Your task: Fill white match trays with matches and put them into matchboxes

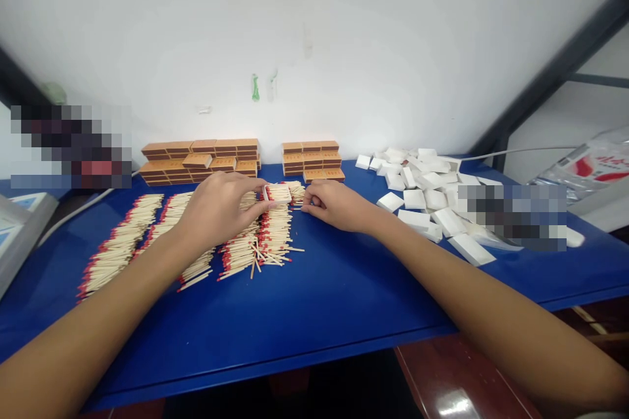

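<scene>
On tabletop (314, 301), tray (289, 196) w/ matches (278, 192) is held by L hand (216, 201); match rows (120, 242) part-hidden by L arm (122, 298). R hand (334, 204) curled nearby, grip can't be told.

1 head-worn camera looks forward and down across the blue counter (344, 301) from above its front edge. It faces the white wall (373, 46) nearly squarely, wide enough that the left hand (216, 203) and right hand (339, 205) sit mid-frame, forearms (122, 301) entering from the lower corners.
</scene>
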`<state>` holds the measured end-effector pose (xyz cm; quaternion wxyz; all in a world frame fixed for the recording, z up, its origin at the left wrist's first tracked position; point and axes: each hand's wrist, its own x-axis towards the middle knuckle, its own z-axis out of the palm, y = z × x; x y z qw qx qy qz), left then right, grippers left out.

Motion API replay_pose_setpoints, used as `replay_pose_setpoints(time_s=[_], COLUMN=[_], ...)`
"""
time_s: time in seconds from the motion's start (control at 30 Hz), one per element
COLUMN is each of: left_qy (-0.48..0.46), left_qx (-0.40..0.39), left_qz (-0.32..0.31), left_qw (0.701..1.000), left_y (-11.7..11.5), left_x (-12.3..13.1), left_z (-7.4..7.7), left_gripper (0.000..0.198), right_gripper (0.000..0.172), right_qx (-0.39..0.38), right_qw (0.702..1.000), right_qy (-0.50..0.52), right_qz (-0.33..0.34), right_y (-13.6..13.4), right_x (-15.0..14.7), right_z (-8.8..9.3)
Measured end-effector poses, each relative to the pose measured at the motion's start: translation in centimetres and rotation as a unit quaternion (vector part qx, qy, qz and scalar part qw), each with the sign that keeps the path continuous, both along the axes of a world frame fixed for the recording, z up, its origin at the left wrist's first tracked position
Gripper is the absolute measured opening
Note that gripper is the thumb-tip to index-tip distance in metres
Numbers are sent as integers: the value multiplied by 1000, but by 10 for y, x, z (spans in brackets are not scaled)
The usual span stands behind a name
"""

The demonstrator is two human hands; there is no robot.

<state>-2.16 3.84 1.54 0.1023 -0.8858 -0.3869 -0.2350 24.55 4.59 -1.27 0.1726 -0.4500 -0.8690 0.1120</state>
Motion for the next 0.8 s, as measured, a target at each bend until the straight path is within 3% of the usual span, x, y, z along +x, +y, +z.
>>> replay_pose_setpoints(time_s=[0.13, 0.53, 0.8], left_qy=[5, 17, 24], left_qx=[7, 6, 3], left_qz=[-2, 4, -2], left_qw=[1000, 1000, 1000], left_y=[0, 1, 0], left_x=[0, -1, 0], left_z=[0, 1, -5], left_gripper=[53, 53, 48], right_gripper=[6, 11, 9], right_qx=[9, -19, 79], right_qw=[1000, 1000, 994], right_qy=[7, -11, 72], right_qz=[-6, -22, 1], right_y=[1, 0, -9], right_x=[0, 2, -3], right_z=[-2, 4, 18])
